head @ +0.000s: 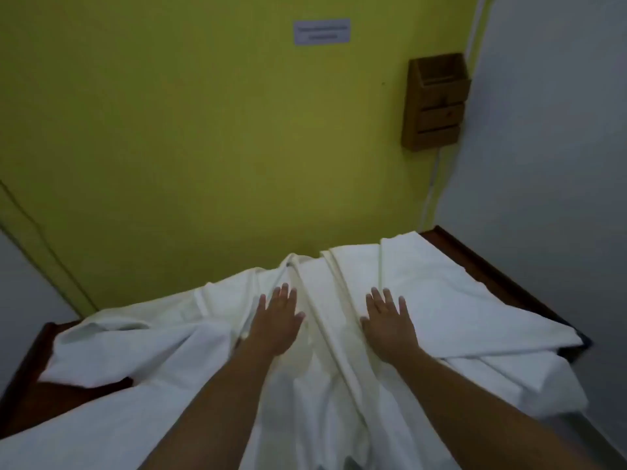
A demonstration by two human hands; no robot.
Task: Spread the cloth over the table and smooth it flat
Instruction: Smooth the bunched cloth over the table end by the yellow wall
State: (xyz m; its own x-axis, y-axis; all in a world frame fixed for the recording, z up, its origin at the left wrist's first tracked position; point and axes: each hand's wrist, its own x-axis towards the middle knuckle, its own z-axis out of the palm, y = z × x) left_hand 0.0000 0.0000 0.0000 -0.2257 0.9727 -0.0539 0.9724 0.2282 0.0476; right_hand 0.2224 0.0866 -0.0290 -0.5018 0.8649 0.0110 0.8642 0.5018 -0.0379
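Note:
A white cloth lies rumpled over a dark wooden table, with long ridges running from the far edge toward me through the middle. My left hand rests flat on the cloth just left of the central folds, fingers spread. My right hand lies flat on the cloth just right of them, fingers spread too. Neither hand holds anything. At the left the cloth is bunched and folded back, leaving bare wood showing. The cloth's near part hangs toward me between my forearms.
A yellow-green wall stands right behind the table, with a paper notice and a brown wall-mounted box. A pale wall runs along the table's right side.

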